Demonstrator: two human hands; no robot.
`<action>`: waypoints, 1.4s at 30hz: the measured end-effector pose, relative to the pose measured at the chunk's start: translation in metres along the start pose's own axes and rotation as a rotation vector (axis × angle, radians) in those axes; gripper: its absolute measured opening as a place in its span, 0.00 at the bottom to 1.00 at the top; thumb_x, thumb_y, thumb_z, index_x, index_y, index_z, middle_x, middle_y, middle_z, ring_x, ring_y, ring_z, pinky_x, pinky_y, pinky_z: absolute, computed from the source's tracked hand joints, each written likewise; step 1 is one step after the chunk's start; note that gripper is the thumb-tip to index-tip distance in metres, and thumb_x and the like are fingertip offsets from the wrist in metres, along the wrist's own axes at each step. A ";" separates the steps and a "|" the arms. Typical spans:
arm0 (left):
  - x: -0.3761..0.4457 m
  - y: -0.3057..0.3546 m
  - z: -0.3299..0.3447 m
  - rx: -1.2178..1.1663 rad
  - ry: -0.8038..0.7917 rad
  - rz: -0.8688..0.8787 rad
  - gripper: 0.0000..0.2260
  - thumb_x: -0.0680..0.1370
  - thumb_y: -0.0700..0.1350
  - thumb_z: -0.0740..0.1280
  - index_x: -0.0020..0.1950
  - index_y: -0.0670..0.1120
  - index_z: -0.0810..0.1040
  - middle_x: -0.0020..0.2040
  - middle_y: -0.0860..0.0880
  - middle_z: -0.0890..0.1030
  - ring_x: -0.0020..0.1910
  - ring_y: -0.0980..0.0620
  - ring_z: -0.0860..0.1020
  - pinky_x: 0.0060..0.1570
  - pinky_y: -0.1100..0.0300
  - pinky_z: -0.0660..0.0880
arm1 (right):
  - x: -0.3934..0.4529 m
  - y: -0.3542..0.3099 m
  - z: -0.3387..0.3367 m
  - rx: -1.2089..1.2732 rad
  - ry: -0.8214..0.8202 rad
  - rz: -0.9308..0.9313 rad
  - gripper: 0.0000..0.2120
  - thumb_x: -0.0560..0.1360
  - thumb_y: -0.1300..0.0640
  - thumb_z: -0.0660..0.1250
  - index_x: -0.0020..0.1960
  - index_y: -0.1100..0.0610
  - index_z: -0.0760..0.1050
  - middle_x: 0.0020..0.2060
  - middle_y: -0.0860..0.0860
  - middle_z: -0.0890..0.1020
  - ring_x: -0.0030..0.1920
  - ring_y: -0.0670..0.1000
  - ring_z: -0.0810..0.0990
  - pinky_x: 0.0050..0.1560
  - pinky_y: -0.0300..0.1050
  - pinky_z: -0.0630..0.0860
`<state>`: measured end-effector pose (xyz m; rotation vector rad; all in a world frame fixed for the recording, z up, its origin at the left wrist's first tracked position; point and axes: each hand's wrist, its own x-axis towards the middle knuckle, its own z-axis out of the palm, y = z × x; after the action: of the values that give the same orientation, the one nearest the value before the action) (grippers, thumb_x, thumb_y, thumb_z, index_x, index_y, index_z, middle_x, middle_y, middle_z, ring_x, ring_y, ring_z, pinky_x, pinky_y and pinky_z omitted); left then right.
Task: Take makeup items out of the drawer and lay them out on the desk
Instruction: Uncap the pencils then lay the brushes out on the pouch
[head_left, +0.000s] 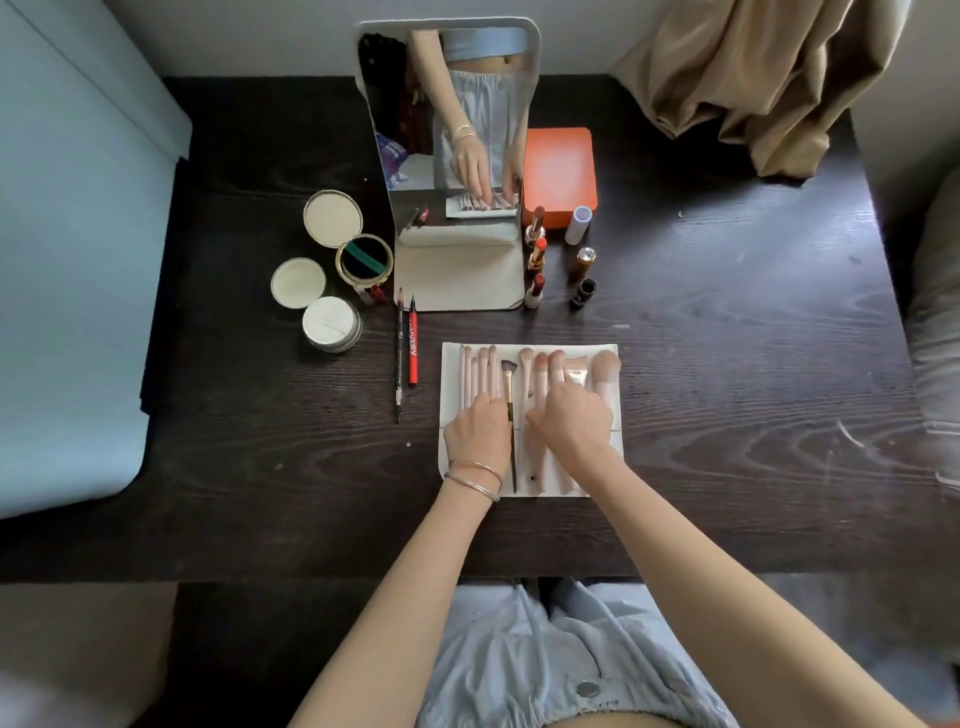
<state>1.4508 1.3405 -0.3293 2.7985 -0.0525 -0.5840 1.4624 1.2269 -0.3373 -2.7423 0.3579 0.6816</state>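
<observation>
The dark wood-grain desk (727, 364) carries a white fabric brush roll (608, 349), opened flat at the centre of the view. Pale pink makeup brushes (605, 366) lie in a row across the roll, bristles toward 12 o'clock. A gold-handled fan brush with dark bristles (508, 387) lies among them, just left of the roll's middle.

The left hand (478, 428) rests on the handles of the slim brushes at the roll's 9 o'clock side, fingers curled down onto them; whether they pinch a handle cannot be told. Two silver bangles (475, 480) circle that wrist. The right hand (571, 421) lies on the thicker brushes at the 3 o'clock side, fingers spread and fairly straight, pressing on the handles.

At 12 o'clock from the roll stands a white-framed folding mirror (462, 270). At 3 o'clock from the mirror stand three uncapped lipsticks (537, 254), two dark tubes (584, 275), a white cylinder (578, 224) and an orange rectangular box (560, 171). At 9 o'clock from the mirror sit round cream compacts and jars (322, 280). A black pencil (399, 353) and a red liner pen (413, 345) lie side by side at 10 o'clock from the roll.
</observation>
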 end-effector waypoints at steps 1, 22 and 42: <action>0.000 0.000 0.001 -0.004 -0.004 0.013 0.09 0.81 0.42 0.59 0.54 0.44 0.78 0.51 0.46 0.78 0.47 0.45 0.79 0.42 0.55 0.75 | -0.001 -0.001 -0.001 0.004 0.015 -0.003 0.30 0.74 0.61 0.57 0.75 0.55 0.53 0.68 0.51 0.71 0.52 0.58 0.80 0.36 0.46 0.67; 0.000 -0.045 -0.012 -0.231 0.034 0.147 0.12 0.76 0.43 0.67 0.59 0.49 0.77 0.54 0.49 0.72 0.54 0.52 0.73 0.43 0.58 0.76 | -0.016 -0.026 0.017 0.196 0.075 -0.097 0.10 0.77 0.52 0.61 0.58 0.51 0.72 0.40 0.51 0.83 0.40 0.54 0.81 0.37 0.48 0.76; -0.031 -0.091 0.010 -0.093 -0.066 0.487 0.29 0.64 0.56 0.77 0.62 0.49 0.76 0.59 0.46 0.71 0.52 0.49 0.71 0.52 0.57 0.75 | -0.059 0.017 0.045 -0.094 0.164 -0.638 0.39 0.55 0.49 0.82 0.63 0.53 0.73 0.45 0.53 0.76 0.44 0.54 0.76 0.40 0.46 0.75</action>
<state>1.4168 1.4280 -0.3512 2.5366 -0.6777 -0.5352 1.3875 1.2363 -0.3505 -2.7596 -0.5153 0.3060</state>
